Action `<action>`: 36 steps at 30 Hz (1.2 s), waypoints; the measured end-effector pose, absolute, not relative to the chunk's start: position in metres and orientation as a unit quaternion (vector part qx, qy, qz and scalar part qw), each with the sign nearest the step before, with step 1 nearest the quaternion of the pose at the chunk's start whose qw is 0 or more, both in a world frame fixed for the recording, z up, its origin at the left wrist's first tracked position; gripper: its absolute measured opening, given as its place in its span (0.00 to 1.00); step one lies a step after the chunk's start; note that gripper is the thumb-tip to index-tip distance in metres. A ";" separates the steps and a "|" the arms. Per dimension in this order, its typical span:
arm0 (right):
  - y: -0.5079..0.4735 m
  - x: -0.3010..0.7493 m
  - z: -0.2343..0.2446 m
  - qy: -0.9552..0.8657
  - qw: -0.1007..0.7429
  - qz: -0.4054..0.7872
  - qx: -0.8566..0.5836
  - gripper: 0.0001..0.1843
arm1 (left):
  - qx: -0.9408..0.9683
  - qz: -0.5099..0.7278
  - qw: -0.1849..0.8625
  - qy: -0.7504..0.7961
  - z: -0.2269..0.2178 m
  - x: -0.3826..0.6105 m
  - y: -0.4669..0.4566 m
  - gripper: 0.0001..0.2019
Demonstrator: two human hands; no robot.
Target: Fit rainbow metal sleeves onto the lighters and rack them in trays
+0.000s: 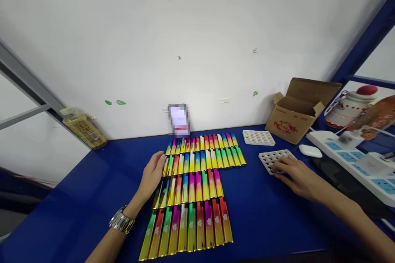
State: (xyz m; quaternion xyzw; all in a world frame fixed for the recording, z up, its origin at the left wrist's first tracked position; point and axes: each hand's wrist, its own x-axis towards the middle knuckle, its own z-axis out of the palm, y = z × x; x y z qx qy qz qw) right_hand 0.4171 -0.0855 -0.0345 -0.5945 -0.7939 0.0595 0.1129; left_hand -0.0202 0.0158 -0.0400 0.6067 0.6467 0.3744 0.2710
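Observation:
Several rows of shiny lighters (191, 230), coloured in metallic gradients fading to gold, lie side by side on the blue table (101, 197). My left hand (153, 168), with a metal watch (122, 219) at the wrist, rests against the left end of the second row from the back. Its fingers are stretched out and hold nothing visible. On the right, my right hand (291, 172) lies over a white tray with round holes (277, 157). Its fingers bend onto the tray and its thumb sits by the front edge.
Behind stand a second holed tray (258, 137), an opened cardboard box (286, 119) and a phone (179, 120) against the wall. A power strip (354, 160) with chargers and a white earphone case (310, 151) lie right. A yellowish bottle (84, 128) leans far left.

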 end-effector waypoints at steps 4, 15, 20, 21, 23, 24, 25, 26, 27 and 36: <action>-0.097 0.387 -0.026 -0.807 0.107 0.109 -0.571 0.15 | 0.603 0.388 0.299 0.630 -0.041 -0.014 0.013 0.24; -0.103 0.309 -0.016 -0.865 0.127 0.120 -0.469 0.14 | 0.588 0.395 0.308 0.635 -0.039 -0.013 0.010 0.25; -0.100 0.296 -0.021 -0.881 0.139 0.070 -0.446 0.15 | 0.575 0.405 0.325 0.633 -0.037 -0.012 0.009 0.25; -0.099 0.295 -0.022 -0.885 0.138 0.064 -0.440 0.15 | 0.575 0.405 0.324 0.633 -0.037 -0.012 0.009 0.25; -0.099 0.292 -0.023 -0.890 0.133 0.057 -0.432 0.16 | 0.577 0.403 0.318 0.635 -0.037 -0.012 0.009 0.24; -0.098 0.292 -0.023 -0.892 0.131 0.055 -0.429 0.16 | 0.579 0.402 0.315 0.636 -0.037 -0.012 0.009 0.24; -0.098 0.292 -0.022 -0.893 0.130 0.054 -0.428 0.16 | 0.581 0.401 0.313 0.635 -0.038 -0.013 0.009 0.24; -0.098 0.292 -0.022 -0.894 0.128 0.054 -0.427 0.16 | 0.586 0.402 0.310 0.632 -0.038 -0.014 0.009 0.23; -0.097 0.292 -0.022 -0.895 0.126 0.053 -0.426 0.16 | 0.593 0.401 0.305 0.629 -0.039 -0.015 0.009 0.23; -0.097 0.296 -0.029 -0.899 0.141 0.029 -0.415 0.17 | 0.689 0.197 0.166 0.678 -0.029 -0.039 -0.022 0.14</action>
